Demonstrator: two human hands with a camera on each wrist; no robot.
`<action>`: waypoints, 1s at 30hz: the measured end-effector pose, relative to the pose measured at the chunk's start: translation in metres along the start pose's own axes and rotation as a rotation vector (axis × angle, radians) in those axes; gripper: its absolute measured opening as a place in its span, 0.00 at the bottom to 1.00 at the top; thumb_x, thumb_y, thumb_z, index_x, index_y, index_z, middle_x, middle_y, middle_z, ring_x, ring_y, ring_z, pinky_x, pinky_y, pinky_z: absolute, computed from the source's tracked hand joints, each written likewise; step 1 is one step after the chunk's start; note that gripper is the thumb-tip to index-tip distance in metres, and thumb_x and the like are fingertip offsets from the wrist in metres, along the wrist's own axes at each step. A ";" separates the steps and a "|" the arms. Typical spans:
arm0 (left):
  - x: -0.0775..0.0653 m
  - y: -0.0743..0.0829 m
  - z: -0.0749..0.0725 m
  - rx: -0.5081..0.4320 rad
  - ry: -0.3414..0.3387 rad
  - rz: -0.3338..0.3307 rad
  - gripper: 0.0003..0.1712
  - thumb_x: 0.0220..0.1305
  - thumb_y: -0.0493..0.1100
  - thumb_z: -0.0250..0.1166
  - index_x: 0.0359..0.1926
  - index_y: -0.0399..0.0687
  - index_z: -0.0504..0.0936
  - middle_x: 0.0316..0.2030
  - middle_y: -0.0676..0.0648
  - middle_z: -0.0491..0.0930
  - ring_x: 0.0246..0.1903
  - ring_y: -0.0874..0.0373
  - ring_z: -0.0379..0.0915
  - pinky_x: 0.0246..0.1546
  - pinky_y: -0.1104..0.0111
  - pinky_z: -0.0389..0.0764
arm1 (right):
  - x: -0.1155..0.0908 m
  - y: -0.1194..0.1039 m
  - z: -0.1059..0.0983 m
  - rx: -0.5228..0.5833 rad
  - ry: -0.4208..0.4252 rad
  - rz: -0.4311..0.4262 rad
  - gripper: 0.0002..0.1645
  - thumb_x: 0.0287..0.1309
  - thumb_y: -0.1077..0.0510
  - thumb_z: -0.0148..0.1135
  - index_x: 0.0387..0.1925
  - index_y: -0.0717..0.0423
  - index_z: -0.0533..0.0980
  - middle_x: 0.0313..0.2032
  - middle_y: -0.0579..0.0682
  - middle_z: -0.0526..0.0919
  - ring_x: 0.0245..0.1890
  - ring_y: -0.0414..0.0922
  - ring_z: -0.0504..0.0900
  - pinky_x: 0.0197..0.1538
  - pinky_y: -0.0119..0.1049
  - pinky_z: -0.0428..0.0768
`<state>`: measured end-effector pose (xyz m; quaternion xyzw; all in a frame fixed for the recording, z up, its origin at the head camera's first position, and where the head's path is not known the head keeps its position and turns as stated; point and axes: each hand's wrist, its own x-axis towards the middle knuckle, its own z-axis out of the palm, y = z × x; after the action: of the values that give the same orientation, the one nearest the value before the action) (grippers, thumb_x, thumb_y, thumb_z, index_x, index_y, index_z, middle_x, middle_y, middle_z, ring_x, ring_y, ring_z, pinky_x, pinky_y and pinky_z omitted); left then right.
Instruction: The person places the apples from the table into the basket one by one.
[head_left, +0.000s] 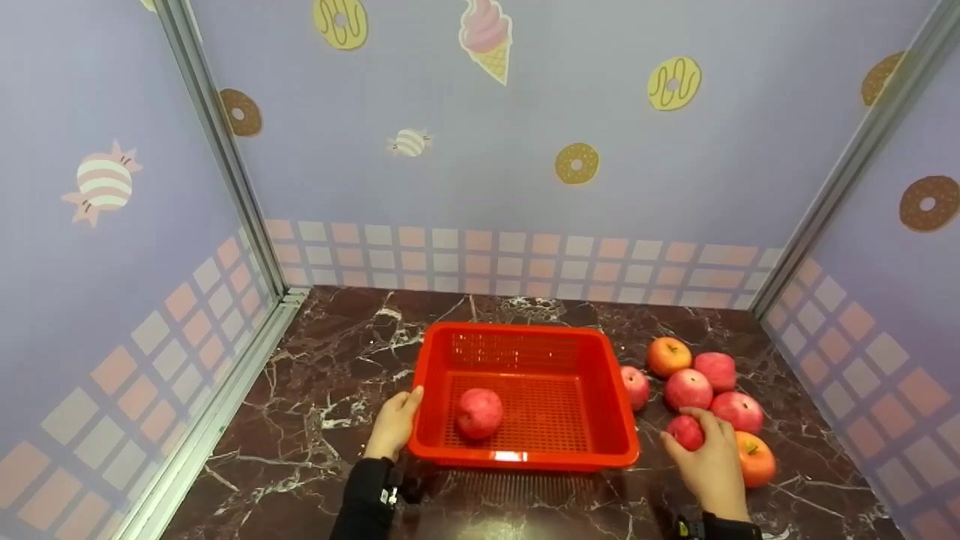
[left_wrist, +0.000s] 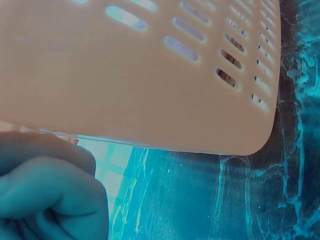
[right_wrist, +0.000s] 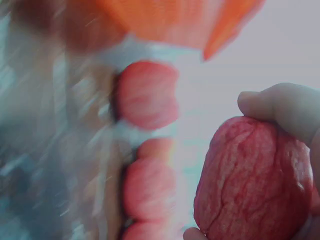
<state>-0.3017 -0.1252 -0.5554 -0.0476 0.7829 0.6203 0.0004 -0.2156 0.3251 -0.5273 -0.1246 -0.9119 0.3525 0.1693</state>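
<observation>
A red plastic basket [head_left: 525,459] with slotted walls stands mid-table, one red apple [head_left: 479,413] lying in its left part. My left hand [head_left: 395,425] grips the basket's left rim, thumb at the edge; its bent fingers [left_wrist: 55,190] show beside the basket wall [left_wrist: 75,85] in the left wrist view. To the right of the basket, my right hand [head_left: 712,457] holds another red apple [right_wrist: 255,180] between thumb and fingers. That apple's skin looks wrinkled up close in the right wrist view.
Several red apples [head_left: 688,390] cluster on the dark marbled table [head_left: 337,375] beyond my right hand. Two orange-toned apples [head_left: 669,356] are among them. One red apple [head_left: 635,388] sits against the basket's right side. Patterned panels [head_left: 525,187] enclose the back and sides.
</observation>
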 end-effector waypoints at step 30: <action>-0.001 0.003 0.000 0.027 0.012 0.011 0.24 0.81 0.51 0.52 0.39 0.33 0.78 0.28 0.46 0.78 0.28 0.58 0.74 0.33 0.67 0.76 | -0.025 -0.121 0.109 0.071 -0.180 -0.491 0.29 0.44 0.57 0.81 0.51 0.49 0.80 0.49 0.52 0.78 0.48 0.52 0.80 0.49 0.47 0.82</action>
<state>-0.3012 -0.1249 -0.5527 -0.0473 0.7916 0.6092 -0.0071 -0.2489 0.1631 -0.5256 0.1385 -0.9132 0.3423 0.1721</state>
